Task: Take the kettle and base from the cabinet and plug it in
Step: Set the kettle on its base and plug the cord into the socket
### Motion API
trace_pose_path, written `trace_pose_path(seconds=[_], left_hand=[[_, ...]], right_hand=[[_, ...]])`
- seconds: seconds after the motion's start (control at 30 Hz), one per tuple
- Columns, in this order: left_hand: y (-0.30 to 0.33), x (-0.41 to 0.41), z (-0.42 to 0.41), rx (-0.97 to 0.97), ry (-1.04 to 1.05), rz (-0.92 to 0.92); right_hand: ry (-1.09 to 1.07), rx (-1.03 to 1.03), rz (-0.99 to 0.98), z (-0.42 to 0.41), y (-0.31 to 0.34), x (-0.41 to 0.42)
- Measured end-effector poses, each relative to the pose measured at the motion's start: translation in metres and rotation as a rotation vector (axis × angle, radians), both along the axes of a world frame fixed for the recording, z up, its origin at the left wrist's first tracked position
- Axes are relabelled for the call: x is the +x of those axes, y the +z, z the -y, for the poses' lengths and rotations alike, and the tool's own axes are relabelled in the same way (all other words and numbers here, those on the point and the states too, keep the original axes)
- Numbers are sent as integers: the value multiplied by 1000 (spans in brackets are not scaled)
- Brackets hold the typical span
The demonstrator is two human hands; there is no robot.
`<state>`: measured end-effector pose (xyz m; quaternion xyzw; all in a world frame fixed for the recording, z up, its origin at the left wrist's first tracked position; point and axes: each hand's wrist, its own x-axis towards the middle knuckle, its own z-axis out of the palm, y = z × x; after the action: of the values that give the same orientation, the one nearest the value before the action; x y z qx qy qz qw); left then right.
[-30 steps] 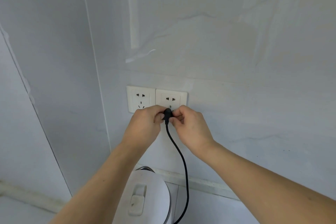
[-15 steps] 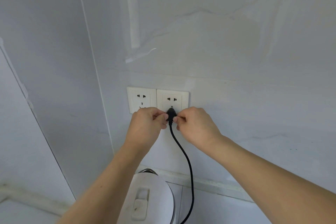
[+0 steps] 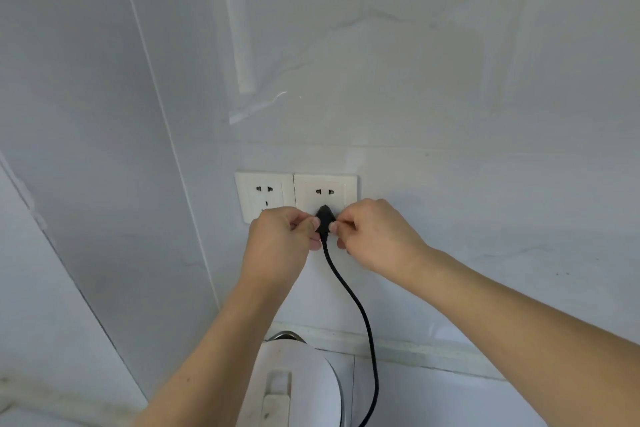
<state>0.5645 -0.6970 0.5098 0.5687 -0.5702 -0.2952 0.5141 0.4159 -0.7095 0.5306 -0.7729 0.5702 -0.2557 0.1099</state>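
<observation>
A black plug [image 3: 325, 218] sits against the lower part of the right wall socket [image 3: 325, 188]. My left hand [image 3: 277, 246] pinches it from the left and my right hand [image 3: 375, 236] pinches it from the right. Its black cord [image 3: 360, 312] hangs down and curves out of view at the bottom. The white kettle [image 3: 294, 388] with its lid button stands below on the counter, partly behind my left forearm. The base is hidden under the kettle.
A second white socket [image 3: 265, 194] is free just left of the used one. The pale marble wall [image 3: 450, 114] meets a side wall at a corner seam [image 3: 166, 135]. The counter [image 3: 433, 399] runs along the bottom.
Both hands and the plug shifted slightly up and right against the right socket. The view moved a little closer.
</observation>
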Motion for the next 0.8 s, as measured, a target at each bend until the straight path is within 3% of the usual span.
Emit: trace_pose_path(seconds=[0.33, 0.5, 0.63, 0.8], left_hand=[[-1, 2, 3, 6, 10, 68], [5, 4, 8, 53, -4, 244], [7, 13, 13, 81, -103, 190], [7, 11, 16, 66, -80, 206]], right_hand=[[-37, -38, -7, 1, -7, 6], [-9, 11, 28, 3, -3, 2], [-6, -3, 16, 5, -6, 2], [-19, -6, 20, 8, -6, 1]])
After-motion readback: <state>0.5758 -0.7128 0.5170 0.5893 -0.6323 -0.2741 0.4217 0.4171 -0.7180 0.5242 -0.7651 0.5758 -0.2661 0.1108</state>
